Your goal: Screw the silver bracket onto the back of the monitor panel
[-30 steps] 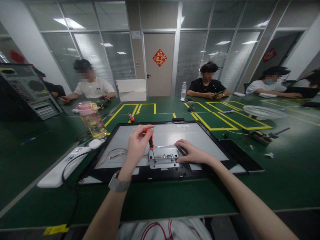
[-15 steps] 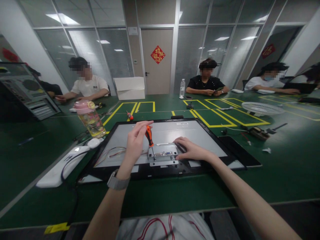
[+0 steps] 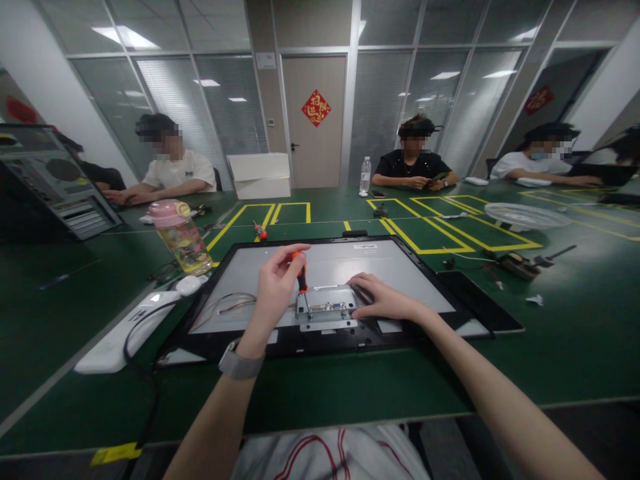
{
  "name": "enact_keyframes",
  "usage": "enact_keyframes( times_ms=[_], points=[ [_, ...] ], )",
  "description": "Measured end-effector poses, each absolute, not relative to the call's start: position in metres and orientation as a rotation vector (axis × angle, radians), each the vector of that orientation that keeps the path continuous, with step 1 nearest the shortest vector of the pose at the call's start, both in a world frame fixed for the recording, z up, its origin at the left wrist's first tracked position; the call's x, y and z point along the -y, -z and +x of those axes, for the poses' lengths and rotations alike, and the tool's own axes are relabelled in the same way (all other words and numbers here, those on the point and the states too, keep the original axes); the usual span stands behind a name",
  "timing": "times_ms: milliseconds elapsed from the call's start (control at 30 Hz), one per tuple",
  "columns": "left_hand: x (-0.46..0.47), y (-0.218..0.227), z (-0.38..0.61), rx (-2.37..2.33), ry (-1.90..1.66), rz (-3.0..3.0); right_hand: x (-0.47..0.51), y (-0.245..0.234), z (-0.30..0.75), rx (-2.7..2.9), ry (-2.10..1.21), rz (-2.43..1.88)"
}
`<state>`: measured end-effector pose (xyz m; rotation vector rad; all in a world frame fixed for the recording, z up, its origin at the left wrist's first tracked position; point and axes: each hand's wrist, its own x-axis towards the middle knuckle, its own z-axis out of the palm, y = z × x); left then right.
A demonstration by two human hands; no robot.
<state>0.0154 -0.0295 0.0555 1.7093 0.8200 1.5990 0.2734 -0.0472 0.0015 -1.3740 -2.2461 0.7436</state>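
Note:
A monitor panel [image 3: 280, 263] with a black frame lies flat on the green table, its grey back up. Near its front edge sits a metal bracket box [image 3: 320, 300] with ports along the near side. My left hand [image 3: 277, 280] is closed on the orange and black handle of a screwdriver [image 3: 303, 279]. The screwdriver stands nearly upright, its tip down at the left front of the bracket box. My right hand [image 3: 383, 298] grips the right end of that box, thumb in front and fingers behind. Thin wires [image 3: 230, 303] run from the box's left over the panel.
Left of the panel stand a pink-lidded bottle [image 3: 180, 237] and a white power strip [image 3: 125, 333] with a black cable. A black flat slab [image 3: 480, 303] lies at the right, beside small loose parts. An open computer case [image 3: 55, 180] is far left. Several people sit across the table.
My left hand has shifted slightly right and turned around the screwdriver handle, covering more of it. My right hand and the bracket box stay where they were.

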Motion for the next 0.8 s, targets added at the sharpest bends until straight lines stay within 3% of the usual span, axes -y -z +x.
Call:
enact_keyframes(
  times_ms=[167,367,800],
  points=[
    [0.0278,-0.0563,0.0128,-0.885,-1.731,1.703,0.0475,-0.0038,0.2725,2.255,-0.741,-1.387],
    [0.0291,-0.0569,0.0134,-0.791,-1.601,1.630,0.0477,-0.0044,0.2717,2.252,-0.757,-1.397],
    [0.0298,-0.0579,0.0152,-0.890,-1.674,1.690,0.0474,-0.0041,0.2736,2.254,-0.760,-1.392]
  ],
)
